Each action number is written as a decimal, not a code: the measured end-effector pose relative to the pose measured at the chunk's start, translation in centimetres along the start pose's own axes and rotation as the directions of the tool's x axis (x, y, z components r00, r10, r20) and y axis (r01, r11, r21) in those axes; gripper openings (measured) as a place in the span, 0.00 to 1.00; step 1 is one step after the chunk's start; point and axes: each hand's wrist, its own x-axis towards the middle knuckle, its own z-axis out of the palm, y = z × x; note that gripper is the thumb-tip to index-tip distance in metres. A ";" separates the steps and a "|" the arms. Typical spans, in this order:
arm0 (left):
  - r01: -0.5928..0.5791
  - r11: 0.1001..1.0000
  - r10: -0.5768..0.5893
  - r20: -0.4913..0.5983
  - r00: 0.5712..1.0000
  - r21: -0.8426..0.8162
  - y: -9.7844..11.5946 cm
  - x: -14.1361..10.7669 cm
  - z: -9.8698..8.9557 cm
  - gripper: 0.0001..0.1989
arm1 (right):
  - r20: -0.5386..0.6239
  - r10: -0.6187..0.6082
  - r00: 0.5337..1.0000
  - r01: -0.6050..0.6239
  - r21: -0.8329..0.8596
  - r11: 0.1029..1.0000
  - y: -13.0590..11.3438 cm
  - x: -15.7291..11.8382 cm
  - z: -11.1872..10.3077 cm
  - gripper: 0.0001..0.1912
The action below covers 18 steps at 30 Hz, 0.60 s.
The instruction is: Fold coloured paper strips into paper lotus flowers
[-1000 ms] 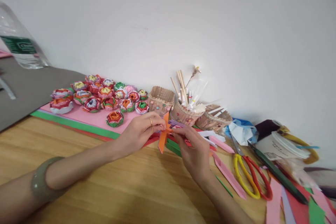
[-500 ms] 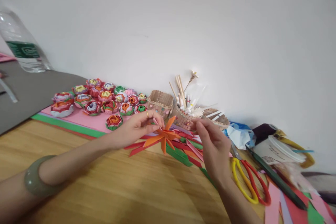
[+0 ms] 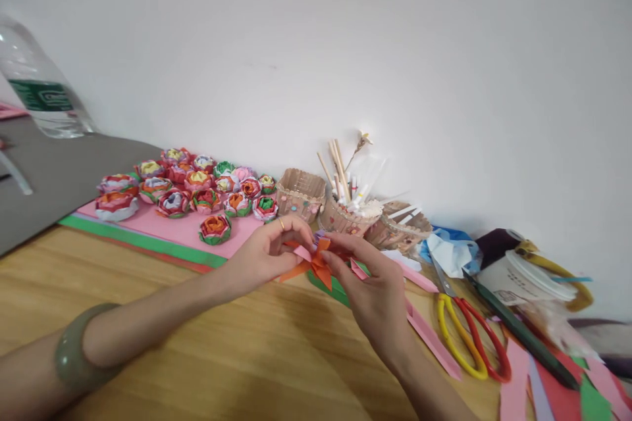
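Observation:
Above the wooden table, my left hand (image 3: pixel 269 250) pinches an orange folded-paper piece (image 3: pixel 322 271) with pointed petals; a bit of pink paper shows at its fingertips. From the other side, my right hand (image 3: pixel 375 283) closes its thumb and fingers on the same orange piece. A small purple bit sits between the two hands' fingertips. Behind and below the hands lie folded paper strips (image 3: pixel 432 339) in pink and green. Several finished layered paper flowers (image 3: pixel 215 229) stand on pink sheets (image 3: pixel 168 229) to the left.
Three small decorated baskets (image 3: pixel 300 194) stand by the wall, one with sticks and pens. Scissors (image 3: pixel 471 335), a dark green pen (image 3: pixel 523 332), a white tub (image 3: pixel 526 283) and paper scraps (image 3: pixel 513 375) are at right. A plastic bottle (image 3: pixel 47 95) stands back left.
My right hand has moved left and taken hold of the orange piece, now partly covered by fingers. My left hand has shifted slightly right. Pink strips now show beside my right hand.

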 end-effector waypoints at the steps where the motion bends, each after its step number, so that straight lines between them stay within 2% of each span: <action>1: -0.001 1.000 0.000 -0.023 1.000 -0.020 -0.2 -0.1 0.2 0.07 | -0.019 -0.027 0.999 0.027 -0.010 1.000 0.0 -0.1 0.0 0.08; 4: 0.013 1.000 -0.015 -0.070 0.997 -0.027 -0.4 -0.6 0.6 0.10 | -0.068 -0.116 0.991 0.110 -0.083 0.990 -0.1 -0.3 0.1 0.09; 9: -0.010 1.000 0.009 -0.090 0.996 -0.019 0.3 -1.1 1.1 0.06 | -0.092 -0.266 0.960 0.249 -0.157 0.956 -0.6 -0.6 0.1 0.08; 13: -0.052 0.998 0.055 -0.150 0.987 0.026 0.4 -1.0 1.4 0.06 | -0.071 -0.294 0.953 0.282 -0.142 0.949 -0.8 -0.5 0.0 0.07; 18: -0.130 0.990 0.138 -0.156 0.978 0.056 0.2 -1.0 1.5 0.06 | -0.083 -0.298 0.951 0.283 -0.156 0.946 -0.8 -0.5 0.0 0.06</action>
